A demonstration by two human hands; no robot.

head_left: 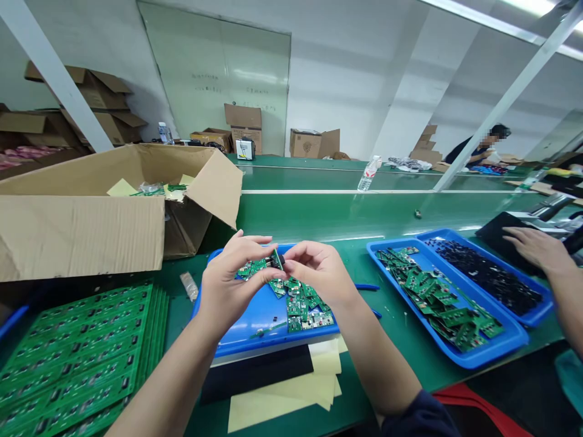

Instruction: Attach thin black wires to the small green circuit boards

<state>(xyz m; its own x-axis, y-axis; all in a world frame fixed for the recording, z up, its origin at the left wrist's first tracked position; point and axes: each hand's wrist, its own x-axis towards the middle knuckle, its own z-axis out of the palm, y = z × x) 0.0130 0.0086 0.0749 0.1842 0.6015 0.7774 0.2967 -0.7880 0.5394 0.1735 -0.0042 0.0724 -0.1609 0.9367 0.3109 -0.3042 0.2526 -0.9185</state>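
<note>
My left hand [234, 273] pinches a small green circuit board [276, 260] between thumb and fingers, above a blue tray. On the board's right side my right hand [316, 270] closes its thumb and forefinger around a small black part [281, 259] that touches the board. Below both hands lies the blue tray [228, 332], with many small green circuit boards [298, 306] heaped at its back and right. Part of that heap is hidden by my hands.
Stacked green board panels [86, 346] stand at left, below a large open cardboard box [82, 233]. At right are a blue tray of boards [455, 358] and a blue tray of black parts [492, 273]. A co-worker's hand [532, 246] is beyond. Yellow paper [282, 400] lies in front.
</note>
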